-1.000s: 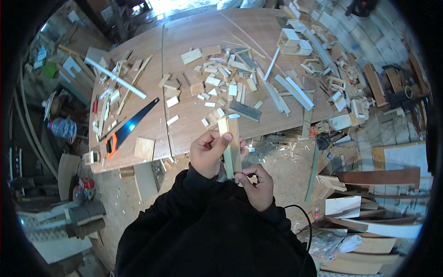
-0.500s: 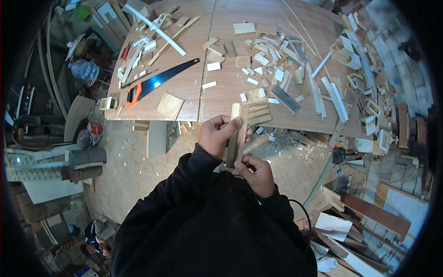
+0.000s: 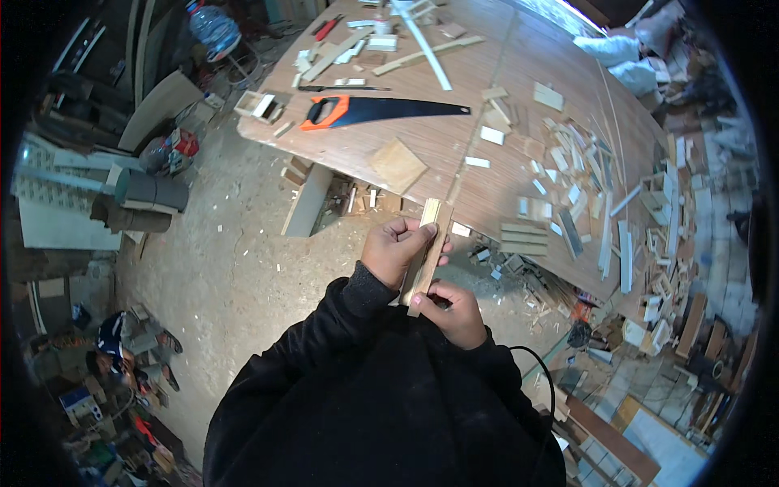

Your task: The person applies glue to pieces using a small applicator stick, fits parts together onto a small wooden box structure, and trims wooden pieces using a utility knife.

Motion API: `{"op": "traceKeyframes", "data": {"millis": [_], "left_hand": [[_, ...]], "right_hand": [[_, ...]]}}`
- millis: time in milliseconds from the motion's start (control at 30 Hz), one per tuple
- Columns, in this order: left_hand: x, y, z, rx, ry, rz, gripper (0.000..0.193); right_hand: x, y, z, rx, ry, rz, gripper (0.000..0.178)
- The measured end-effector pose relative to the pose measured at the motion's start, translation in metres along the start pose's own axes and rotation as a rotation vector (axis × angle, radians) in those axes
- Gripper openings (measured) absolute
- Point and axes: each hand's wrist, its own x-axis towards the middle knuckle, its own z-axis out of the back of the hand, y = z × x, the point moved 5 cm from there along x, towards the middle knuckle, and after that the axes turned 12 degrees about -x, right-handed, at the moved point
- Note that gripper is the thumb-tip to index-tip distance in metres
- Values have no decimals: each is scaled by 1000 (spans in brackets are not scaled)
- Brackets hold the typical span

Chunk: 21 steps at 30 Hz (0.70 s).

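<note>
Two narrow wooden strips [image 3: 433, 253], side by side, are held upright in front of my chest, close to the table's near edge. My left hand [image 3: 394, 253] grips them around the middle, thumb on top and fingertips showing past the far side. Lower down, my right hand [image 3: 456, 315] pinches their near end between thumb and fingers. Beyond my hands, a square wooden board [image 3: 398, 165] lies on the table [image 3: 324, 146]. Behind that lies a handsaw [image 3: 398, 111] with an orange and black handle.
Wood offcuts [image 3: 568, 166] are heaped over the table's right side. Grooved wooden pieces [image 3: 523, 239] lie at its near edge. A small wooden box [image 3: 260, 106] stands at the left corner. Another person [image 3: 118, 345] is low at the far left. Boards [image 3: 604, 438] lie at lower right.
My view has turned left, so the table and saw appear shifted right and rotated. Both hands keep hold of the wooden strips, which now lean slightly more to the right.
</note>
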Motion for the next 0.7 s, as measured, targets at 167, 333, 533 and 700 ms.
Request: {"op": "traceKeyframes", "data": {"millis": [167,333,533,700], "left_hand": [[-35,-59,65,-93,-61,-63,14],[-66,-112,126,-116,-121,-150,14],[-91,-146,173,-202,-187,-215,15],[-95,-167,197,-228,-258,-289,15]], "right_hand": [[32,30,-82,5,121,51,23],[59,71,-149,-47,240,72,23],[87,89,-197,-130,370,91,22],[112,104,-221,-132,454,123,22]]}}
